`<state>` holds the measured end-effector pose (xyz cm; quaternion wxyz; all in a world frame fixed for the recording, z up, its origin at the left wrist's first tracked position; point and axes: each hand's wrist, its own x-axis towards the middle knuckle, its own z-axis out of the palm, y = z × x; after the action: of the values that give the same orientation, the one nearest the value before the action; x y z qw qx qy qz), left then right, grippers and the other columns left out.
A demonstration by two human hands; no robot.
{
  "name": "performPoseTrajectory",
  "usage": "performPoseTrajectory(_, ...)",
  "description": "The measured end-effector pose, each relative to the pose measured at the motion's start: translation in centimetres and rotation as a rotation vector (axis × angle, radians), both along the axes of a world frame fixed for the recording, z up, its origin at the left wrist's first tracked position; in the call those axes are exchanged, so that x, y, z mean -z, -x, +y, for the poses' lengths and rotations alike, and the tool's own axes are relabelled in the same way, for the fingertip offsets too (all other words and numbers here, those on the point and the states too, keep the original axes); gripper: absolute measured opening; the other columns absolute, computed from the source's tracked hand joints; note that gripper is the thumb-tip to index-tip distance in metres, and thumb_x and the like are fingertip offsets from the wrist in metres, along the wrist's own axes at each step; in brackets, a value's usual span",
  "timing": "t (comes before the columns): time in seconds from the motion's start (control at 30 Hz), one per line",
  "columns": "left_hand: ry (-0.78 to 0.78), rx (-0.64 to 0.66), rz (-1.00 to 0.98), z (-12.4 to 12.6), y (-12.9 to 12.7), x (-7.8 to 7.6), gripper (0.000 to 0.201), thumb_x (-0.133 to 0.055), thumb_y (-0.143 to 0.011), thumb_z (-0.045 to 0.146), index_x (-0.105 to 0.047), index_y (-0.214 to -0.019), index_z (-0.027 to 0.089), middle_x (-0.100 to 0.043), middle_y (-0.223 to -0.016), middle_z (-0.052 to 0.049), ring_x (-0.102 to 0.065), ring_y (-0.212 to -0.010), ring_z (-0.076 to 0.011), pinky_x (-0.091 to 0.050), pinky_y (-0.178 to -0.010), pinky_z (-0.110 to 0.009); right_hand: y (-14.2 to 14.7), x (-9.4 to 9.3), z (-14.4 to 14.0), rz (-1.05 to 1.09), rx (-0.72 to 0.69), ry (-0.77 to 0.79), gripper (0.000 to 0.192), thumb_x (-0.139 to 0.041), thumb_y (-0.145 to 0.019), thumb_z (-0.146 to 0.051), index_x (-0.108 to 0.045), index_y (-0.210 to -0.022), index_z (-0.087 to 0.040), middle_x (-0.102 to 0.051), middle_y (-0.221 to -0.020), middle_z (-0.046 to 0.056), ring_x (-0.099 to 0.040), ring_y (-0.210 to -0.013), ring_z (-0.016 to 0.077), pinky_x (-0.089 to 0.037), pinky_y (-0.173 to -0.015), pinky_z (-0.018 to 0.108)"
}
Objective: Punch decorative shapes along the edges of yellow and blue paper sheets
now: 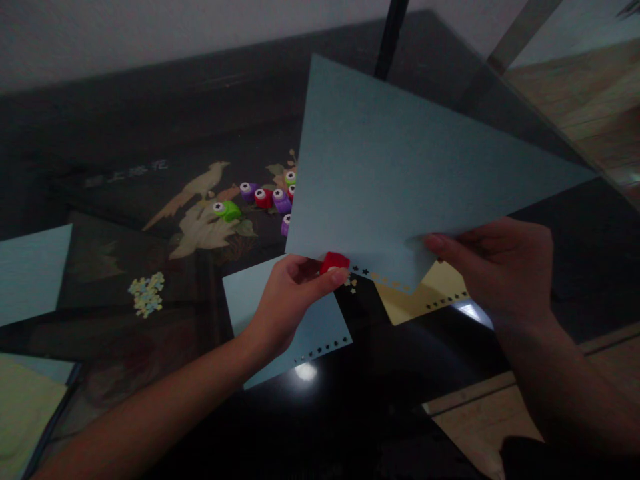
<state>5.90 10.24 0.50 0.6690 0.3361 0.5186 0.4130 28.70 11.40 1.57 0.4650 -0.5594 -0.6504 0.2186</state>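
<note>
The large sheet (pixel 400 180) is a plain pale blue, its lower edge marked with a row of small star-shaped holes, and the punch (pixel 334 261) at that edge is bright red. On the glossy black table (pixel 390 387), inlaid with a cream and tan bird-and-leaf design, lie a smaller pale blue sheet (pixel 310 327) and a pale yellow sheet (pixel 425 300), each with its own line of dark stars. Farther back sit little punches (pixel 263 197) in green, purple, red and orange, beside a heap of yellow and blue paper bits (pixel 147 294).
</note>
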Motion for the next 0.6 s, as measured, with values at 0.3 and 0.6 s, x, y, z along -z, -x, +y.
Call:
performPoseTrajectory(0.3,0.0,-0.017,0.013,-0.13,-0.01,-0.03,0.025,-0.084,-0.056,0.031,-0.068,-0.072,0.018,-0.069,-0.069,-0.001,-0.061,-0.068,-0.0145,-0.048,-0.067,-0.027,0.03,-0.16,0.09,-0.018,0.001,-0.017,0.007,-0.079,-0.072,-0.027,-0.073,-0.07,-0.029,-0.072,-0.065,-0.004,-0.066,-0.056,0.0168,-0.048,-0.05,0.03)
performPoseTrajectory(0.6,-0.015,-0.048,0.015,-0.3,0.06,-0.07,0.028,-0.085,-0.056,0.03,-0.068,-0.075,0.019,-0.072,-0.073,-0.001,-0.065,-0.07,-0.0145,-0.051,-0.069,-0.027,0.09,-0.11,0.01,0.002,0.014,0.007,0.008,-0.079,-0.071,-0.029,-0.072,-0.067,-0.029,-0.07,-0.062,-0.005,-0.065,-0.054,0.0166,-0.047,-0.048,0.03)
